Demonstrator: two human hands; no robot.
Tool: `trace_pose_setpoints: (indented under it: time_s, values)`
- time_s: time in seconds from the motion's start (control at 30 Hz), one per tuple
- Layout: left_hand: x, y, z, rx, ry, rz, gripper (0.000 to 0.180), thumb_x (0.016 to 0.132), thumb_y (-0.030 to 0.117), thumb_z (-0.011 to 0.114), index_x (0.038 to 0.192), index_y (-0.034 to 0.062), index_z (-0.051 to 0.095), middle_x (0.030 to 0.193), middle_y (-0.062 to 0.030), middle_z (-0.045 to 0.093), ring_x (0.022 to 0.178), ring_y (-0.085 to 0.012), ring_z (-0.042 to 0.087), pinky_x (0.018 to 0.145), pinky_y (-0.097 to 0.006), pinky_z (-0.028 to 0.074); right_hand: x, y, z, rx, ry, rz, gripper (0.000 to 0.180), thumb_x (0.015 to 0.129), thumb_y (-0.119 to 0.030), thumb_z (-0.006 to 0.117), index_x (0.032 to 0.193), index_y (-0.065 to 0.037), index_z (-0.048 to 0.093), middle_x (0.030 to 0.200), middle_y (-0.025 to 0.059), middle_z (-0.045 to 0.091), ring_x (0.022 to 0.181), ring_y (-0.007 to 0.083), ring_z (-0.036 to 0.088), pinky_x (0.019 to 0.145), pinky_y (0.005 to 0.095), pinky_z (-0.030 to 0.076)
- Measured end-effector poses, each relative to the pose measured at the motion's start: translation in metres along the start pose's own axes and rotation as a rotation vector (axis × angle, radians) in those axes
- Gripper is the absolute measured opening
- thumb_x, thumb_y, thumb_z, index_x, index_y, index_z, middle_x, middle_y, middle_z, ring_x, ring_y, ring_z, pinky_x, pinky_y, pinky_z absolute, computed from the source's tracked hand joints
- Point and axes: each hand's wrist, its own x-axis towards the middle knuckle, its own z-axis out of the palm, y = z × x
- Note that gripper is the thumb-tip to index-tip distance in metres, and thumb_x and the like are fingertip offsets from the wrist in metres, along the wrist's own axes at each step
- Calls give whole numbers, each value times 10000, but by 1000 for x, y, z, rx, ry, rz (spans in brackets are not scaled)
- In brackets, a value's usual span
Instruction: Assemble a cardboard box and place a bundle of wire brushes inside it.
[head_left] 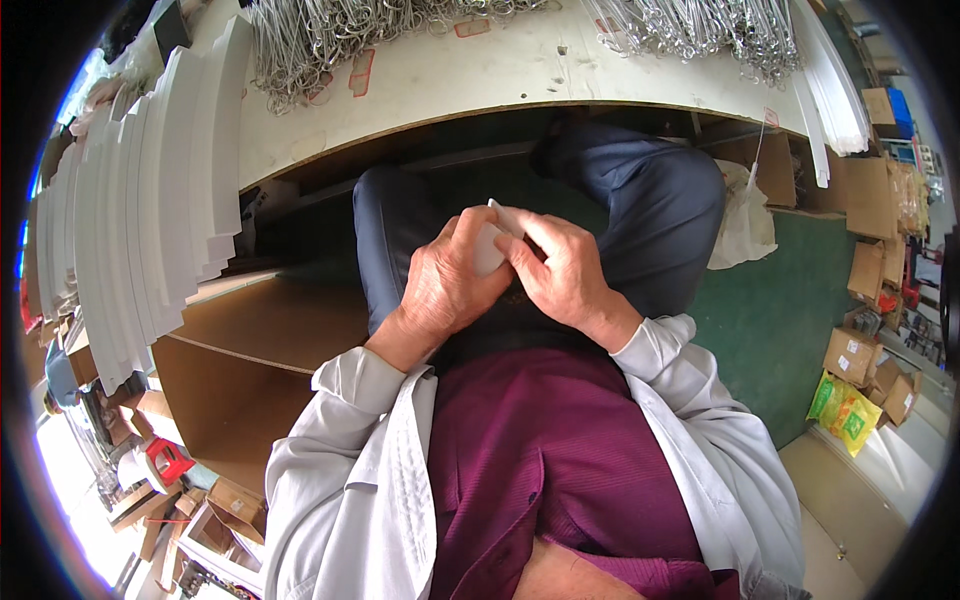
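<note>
Above my lap, my left hand (448, 275) and my right hand (565, 268) meet around a small white piece (488, 252). It looks smooth and thin at its top edge, but fingers cover most of it and I cannot tell its kind. My left fingers curl round its left side. On the other side, my right thumb and forefinger pinch it near the upper edge.
A white worktable (420, 85) spans the far side, bearing bundles of looped metal wire rods (330, 40). Long white strips (125, 220) are stacked at left, with more strips (835, 90) at far right. An open cardboard box (250, 360) stands by my left leg.
</note>
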Motion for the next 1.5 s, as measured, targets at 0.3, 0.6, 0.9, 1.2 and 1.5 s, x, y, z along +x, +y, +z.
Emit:
trace_pose_setpoints:
  time_s: [0.3,0.6,0.9,1.2,1.5]
  values:
    - [-10,-1,3,-17,8,-106,713,808,174,812,1385,75,405,1049,-239,720,901,-451,732,757,-508,617,2,1,-1,150,-133,227,261,1030,-163,673,1127,68,747,846,61,744,750,66,648,641,251,553]
    - [-16,-8,14,97,100,-66,668,779,207,843,1327,5,518,1056,-248,722,899,-430,738,763,-493,619,6,-2,11,424,-2,431,121,922,-63,762,960,46,729,837,95,764,753,102,708,666,272,576]
    - [-16,-4,16,78,134,-23,559,763,193,837,1233,1,601,1081,-206,715,950,-404,730,793,-463,620,5,12,7,657,1,559,152,942,-91,745,874,38,705,664,58,668,448,79,547,394,240,397]
    - [-18,-5,17,71,161,11,547,763,188,848,1216,3,603,1043,-202,721,917,-400,735,765,-456,625,-2,8,18,330,112,316,174,965,-111,735,853,18,702,655,31,658,521,37,556,444,218,431]
    - [-18,-3,10,1,151,-71,590,761,186,881,1247,-3,605,1061,-253,724,960,-401,747,814,-433,624,-12,9,20,283,59,114,302,970,-185,758,1184,27,745,942,112,777,818,114,713,710,283,588]
